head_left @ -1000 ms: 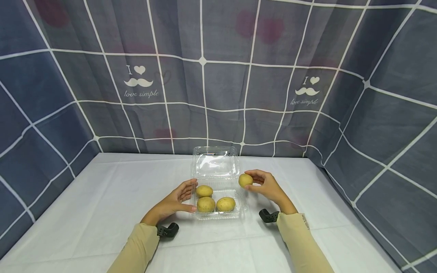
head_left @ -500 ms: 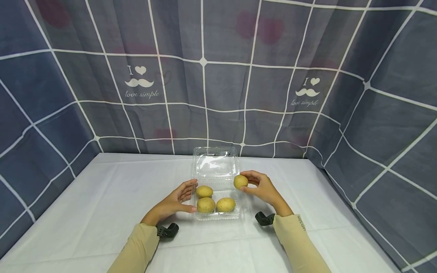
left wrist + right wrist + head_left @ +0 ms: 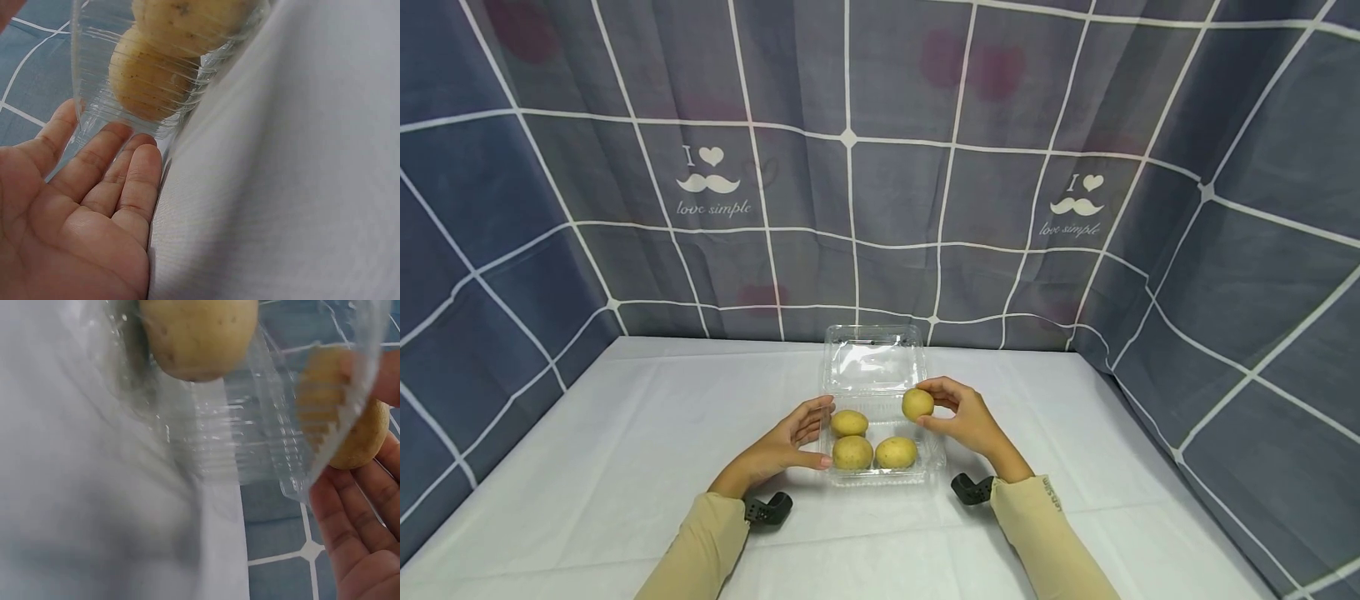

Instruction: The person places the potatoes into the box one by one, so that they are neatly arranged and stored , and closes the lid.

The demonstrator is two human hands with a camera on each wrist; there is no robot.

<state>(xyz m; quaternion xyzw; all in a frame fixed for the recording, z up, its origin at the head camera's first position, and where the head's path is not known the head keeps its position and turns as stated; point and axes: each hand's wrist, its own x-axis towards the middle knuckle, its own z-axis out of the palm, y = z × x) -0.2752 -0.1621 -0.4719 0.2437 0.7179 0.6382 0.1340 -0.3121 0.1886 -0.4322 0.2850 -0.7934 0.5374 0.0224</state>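
A clear plastic clamshell box (image 3: 887, 477) stands on the table with its lid (image 3: 874, 358) raised at the back. Three potatoes lie in it: one at the back left (image 3: 849, 422), one at the front left (image 3: 852, 453) and one at the front right (image 3: 897, 452). My right hand (image 3: 958, 414) pinches another potato (image 3: 917, 405) between thumb and fingers, over the box's back right part. In the right wrist view this potato (image 3: 362, 437) shows partly through the clear wall. My left hand (image 3: 793, 437) rests against the box's left side, its fingers (image 3: 140, 178) nearly straight.
A white cloth (image 3: 685, 417) covers the table. Grey checked curtains (image 3: 895, 200) hang behind it and along both sides. Each wrist bears a black camera, one on the left (image 3: 769, 508) and one on the right (image 3: 972, 489).
My right hand has moved left with its potato, from beside the box's right edge to over its back right part. My left hand and the other potatoes have stayed in place.
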